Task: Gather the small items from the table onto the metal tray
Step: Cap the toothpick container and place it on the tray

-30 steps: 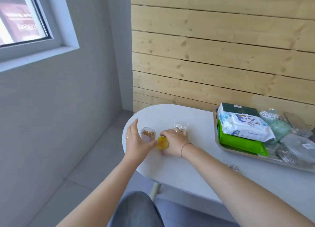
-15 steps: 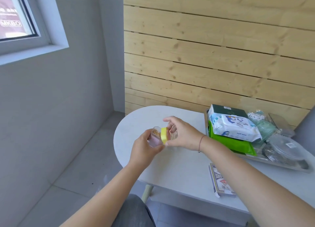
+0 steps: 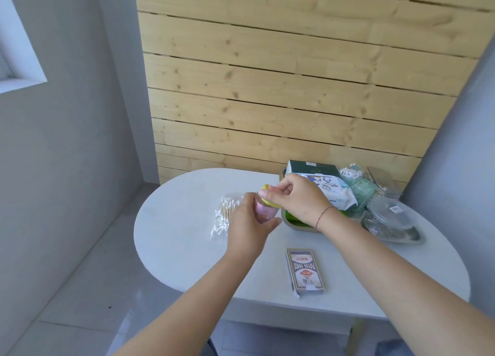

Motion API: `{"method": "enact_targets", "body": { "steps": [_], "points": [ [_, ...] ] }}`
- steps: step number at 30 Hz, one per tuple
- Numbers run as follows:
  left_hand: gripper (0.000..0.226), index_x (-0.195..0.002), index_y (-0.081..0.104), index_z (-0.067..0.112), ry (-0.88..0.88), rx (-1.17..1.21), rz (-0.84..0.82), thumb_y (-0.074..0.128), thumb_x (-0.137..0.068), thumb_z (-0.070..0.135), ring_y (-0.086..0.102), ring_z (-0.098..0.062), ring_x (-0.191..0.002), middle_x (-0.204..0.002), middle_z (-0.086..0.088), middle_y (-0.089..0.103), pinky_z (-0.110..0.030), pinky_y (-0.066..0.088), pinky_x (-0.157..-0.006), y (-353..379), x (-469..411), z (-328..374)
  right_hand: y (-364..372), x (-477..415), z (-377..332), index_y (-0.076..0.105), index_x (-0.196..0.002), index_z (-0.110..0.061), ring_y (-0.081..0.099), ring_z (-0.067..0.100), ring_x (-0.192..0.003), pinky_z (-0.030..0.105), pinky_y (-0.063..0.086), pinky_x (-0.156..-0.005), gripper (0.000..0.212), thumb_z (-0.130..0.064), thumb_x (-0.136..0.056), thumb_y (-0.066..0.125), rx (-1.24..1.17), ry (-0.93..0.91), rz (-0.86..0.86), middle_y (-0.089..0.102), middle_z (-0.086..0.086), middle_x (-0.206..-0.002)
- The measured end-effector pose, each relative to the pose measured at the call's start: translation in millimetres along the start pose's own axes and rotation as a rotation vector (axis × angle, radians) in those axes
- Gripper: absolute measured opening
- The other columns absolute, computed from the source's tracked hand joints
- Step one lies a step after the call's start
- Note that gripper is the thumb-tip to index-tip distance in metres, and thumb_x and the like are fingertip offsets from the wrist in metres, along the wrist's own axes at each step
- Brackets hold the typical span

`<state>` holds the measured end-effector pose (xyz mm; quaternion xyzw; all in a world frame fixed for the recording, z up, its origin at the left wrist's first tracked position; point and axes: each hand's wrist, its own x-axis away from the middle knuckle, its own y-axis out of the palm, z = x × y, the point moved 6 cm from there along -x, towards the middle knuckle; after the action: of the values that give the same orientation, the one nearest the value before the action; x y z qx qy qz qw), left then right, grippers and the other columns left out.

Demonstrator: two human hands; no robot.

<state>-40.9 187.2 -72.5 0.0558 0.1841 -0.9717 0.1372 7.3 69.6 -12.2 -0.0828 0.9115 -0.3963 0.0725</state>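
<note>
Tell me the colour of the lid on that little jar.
Yellow lid, on the pink jar; head view.

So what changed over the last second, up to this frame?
The left hand took the toothpick jar off the table and holds it raised; the right hand brought the yellow lid from the table onto its top. The cotton swab bag, card box and loaded tray stayed put.
</note>
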Motion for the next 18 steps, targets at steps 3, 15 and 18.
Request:
{"method": "enact_targets", "body": {
  "steps": [3, 15, 18],
  "points": [
    [0.035, -0.092, 0.048, 0.023, 0.037, -0.036, -0.008, 0.077, -0.072, 0.018, 0.056, -0.009, -0.064, -0.075, 0.010, 0.059, -0.016, 0.040, -0.054, 12.3, 2.6, 8.7, -9.3, 3.7, 4.8, 0.052, -0.074, -0.012, 0.045, 0.014, -0.063, 0.031, 0.036, -0.061, 0.052, -0.061, -0.070, 0.067, 0.073, 0.005, 0.033, 0.048, -0.004, -0.067],
    [0.040, -0.105, 0.054, 0.020, 0.037, 0.039, -0.008, 0.077, -0.072, 0.016, 0.065, -0.009, -0.074, -0.082, 0.002, 0.067, -0.029, 0.052, -0.066, 26.5, 0.7, 19.0, -19.2, 6.1, 2.0, 0.046, -0.079, -0.018, 0.051, 0.011, -0.071, 0.025, 0.036, -0.060, 0.046, -0.061, -0.075, 0.062, 0.109, 0.007, -0.063, 0.053, -0.018, -0.069],
    [0.034, -0.100, 0.052, 0.015, 0.016, 0.161, -0.062, 0.076, -0.076, 0.017, 0.054, 0.008, -0.056, -0.075, 0.008, 0.060, -0.007, 0.042, -0.053, 28.2, -0.4, 27.3, -9.6, 11.1, 10.4, 0.059, -0.079, -0.029, 0.054, 0.015, -0.077, 0.030, 0.047, -0.083, 0.042, -0.067, -0.085, 0.042, -0.272, 0.157, -0.256, 0.058, -0.006, -0.077]
  ]
}}
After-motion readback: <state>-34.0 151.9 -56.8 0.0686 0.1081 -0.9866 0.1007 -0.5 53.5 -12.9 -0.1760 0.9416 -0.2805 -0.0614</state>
